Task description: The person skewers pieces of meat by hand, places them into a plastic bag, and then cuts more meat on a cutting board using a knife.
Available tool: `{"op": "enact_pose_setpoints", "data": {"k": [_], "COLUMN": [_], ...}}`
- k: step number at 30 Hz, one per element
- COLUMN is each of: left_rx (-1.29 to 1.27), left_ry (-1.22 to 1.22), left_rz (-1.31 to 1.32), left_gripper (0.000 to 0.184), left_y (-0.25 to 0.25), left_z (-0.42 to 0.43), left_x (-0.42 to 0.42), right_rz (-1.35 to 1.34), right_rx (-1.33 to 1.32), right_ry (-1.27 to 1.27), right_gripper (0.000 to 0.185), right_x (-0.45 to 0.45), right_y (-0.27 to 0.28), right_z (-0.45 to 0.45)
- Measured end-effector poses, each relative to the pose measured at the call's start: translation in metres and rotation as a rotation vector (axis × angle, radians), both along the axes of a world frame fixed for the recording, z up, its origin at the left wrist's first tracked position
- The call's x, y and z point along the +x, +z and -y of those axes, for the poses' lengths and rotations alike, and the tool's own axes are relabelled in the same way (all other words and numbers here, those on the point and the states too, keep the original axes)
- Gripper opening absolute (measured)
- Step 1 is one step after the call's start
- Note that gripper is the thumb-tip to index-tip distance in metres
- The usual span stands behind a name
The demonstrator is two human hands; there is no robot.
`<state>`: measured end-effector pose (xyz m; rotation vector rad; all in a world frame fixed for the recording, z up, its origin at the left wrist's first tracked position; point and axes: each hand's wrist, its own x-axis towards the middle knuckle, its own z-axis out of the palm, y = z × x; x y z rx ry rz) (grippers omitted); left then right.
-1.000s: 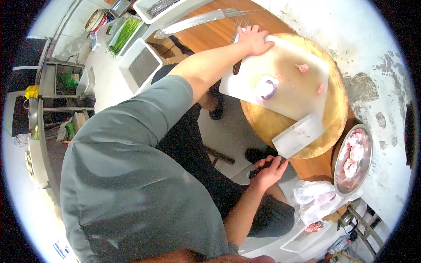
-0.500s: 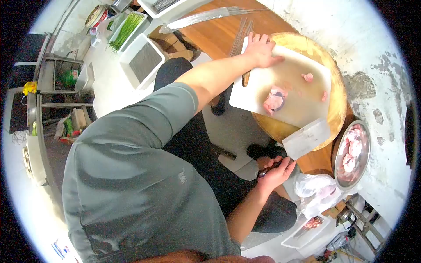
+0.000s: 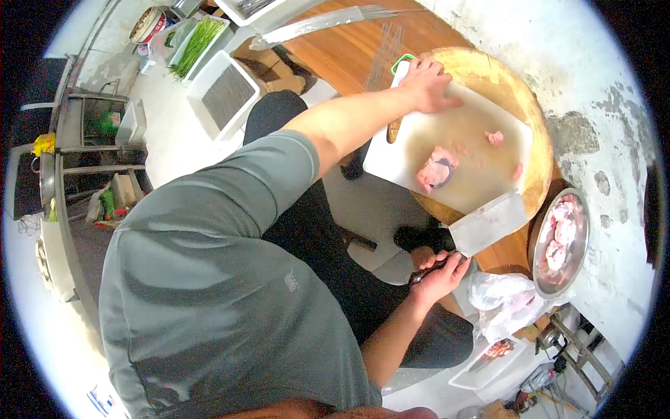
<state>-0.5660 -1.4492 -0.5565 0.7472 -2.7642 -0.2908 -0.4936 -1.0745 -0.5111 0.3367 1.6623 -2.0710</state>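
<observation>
My left hand (image 3: 427, 87) lies at the upper edge of a white cutting board (image 3: 398, 155), its fingers spread. A green loop (image 3: 401, 63) shows beside its fingertips; what it belongs to is hidden. My right hand (image 3: 441, 276) is wrapped round the dark handle of a cleaver (image 3: 488, 223), whose broad blade reaches the board's near right corner. A large piece of pink meat (image 3: 437, 169) rests on the board, with a smaller meat scrap (image 3: 494, 138) and another bit near the right edge. Beneath the board is a round wooden block (image 3: 536, 140).
A metal bowl (image 3: 585, 241) of meat pieces stands right of the block, by the wall. Thin skewers (image 3: 385, 59) lie on the wooden table (image 3: 328, 42). White bins (image 3: 223, 98) hold skewers and green stalks. A plastic bag (image 3: 499, 297) hangs below the bowl.
My left hand has slid a little to the right along the board's edge, and the board has shifted slightly. The green loop now shows. The cleaver has hardly moved.
</observation>
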Motion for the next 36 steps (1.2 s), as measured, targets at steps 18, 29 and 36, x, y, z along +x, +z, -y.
{"op": "enact_pose_setpoints", "data": {"k": [18,29,36], "left_rx": [0.264,0.537,0.784], "left_ry": [-0.810,-0.616,-0.139], "left_rz": [-0.192,-0.132,-0.111], "left_gripper": [0.071,0.052,0.045], "left_y": [0.029,0.031,0.044], "left_z": [-0.092,-0.107,-0.076], "left_x": [0.098,0.091,0.056], "right_rz": [0.226,0.149,0.124], "right_rx": [-0.109,-0.044,-0.055], "right_ry": [0.113,0.244,0.281], "right_gripper": [0.018,0.018,0.018], "right_x": [0.026,0.020,0.015], "right_y": [-0.025,-0.022,-0.029], "right_z": [0.000,-0.007,-0.003]}}
